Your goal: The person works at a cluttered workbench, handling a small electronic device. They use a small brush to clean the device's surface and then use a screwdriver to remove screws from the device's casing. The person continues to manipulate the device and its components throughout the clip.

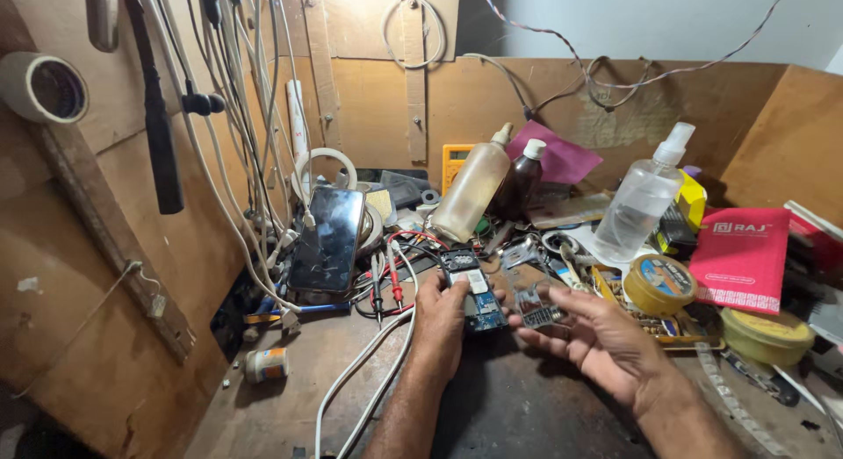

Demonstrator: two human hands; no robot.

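The left hand (442, 311) gripped an opened mobile phone (471, 292), its circuit board bared, fingers clamped round its edge just above the bench (527, 406). The right hand (597, 336) pinched a small metal part (537, 306) between thumb and fingertips, just beside the phone. The part looked liable to slip and vanish among the multimeter probes (386, 283) and clutter beyond the fingers.
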